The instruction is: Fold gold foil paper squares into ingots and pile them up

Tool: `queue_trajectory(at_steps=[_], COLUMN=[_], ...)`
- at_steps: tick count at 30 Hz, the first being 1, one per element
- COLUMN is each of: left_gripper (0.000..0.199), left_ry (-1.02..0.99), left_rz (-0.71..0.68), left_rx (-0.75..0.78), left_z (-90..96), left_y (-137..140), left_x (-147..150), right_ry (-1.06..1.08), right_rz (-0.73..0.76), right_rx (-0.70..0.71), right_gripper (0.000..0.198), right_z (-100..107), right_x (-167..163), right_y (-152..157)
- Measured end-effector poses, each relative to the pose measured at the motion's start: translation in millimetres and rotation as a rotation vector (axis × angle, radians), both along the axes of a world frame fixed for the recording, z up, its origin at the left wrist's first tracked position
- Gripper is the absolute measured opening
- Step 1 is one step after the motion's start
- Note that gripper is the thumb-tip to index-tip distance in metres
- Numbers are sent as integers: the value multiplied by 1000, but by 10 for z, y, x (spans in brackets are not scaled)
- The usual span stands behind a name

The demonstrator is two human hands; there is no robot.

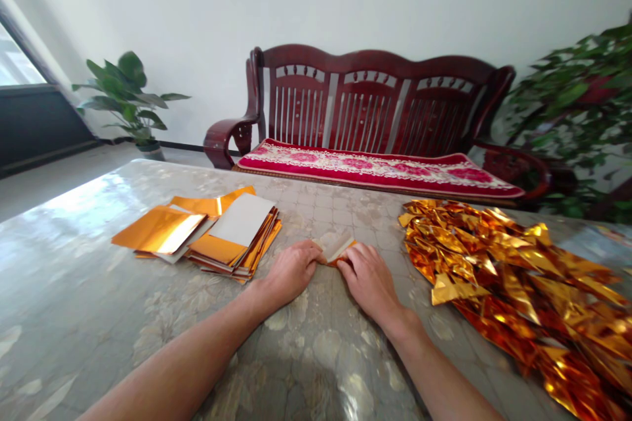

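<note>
Between my two hands, at the middle of the table, is a partly folded sheet of gold foil paper [338, 247], its pale inner side facing up. My left hand [295, 268] pinches its left end, fingers closed. At the right end, my right hand [368, 278] grips it with curled fingers and thumb. Left of my hands lie loose stacks of flat foil paper sheets [232, 247], some gold side up and some pale side up. To the right spreads a large heap of folded gold foil pieces [513, 283].
A patterned, glossy cover lies over the table [162, 329]. Beyond its far edge stands a dark red wooden bench [375, 99] with a red and white floral seat cover [355, 161]. Potted plants stand at left [131, 95] and right [577, 105]. Clear plastic [600, 243] lies behind the heap.
</note>
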State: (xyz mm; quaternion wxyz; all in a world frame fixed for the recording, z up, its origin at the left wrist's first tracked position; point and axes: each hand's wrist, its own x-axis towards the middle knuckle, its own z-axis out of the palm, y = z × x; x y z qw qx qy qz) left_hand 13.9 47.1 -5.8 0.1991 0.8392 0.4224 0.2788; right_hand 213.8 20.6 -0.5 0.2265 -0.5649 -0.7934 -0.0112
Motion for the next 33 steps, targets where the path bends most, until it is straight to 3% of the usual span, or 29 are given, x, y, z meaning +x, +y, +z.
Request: queue_trajectory(at_steps=[11,33], left_gripper=[31,24], left_ry=[15,-7], left_rz=[31,37], left_rx=[12,3], left_z=[-8,-3], left_y=[17,24], left_x=[24,19], right_ry=[-39,-63], right_rz=[-27,-81], right_rx=[49,-96], right_gripper=[15,16], right_z=[-43,16], right_x=[-2,-40], right_y=[19,79])
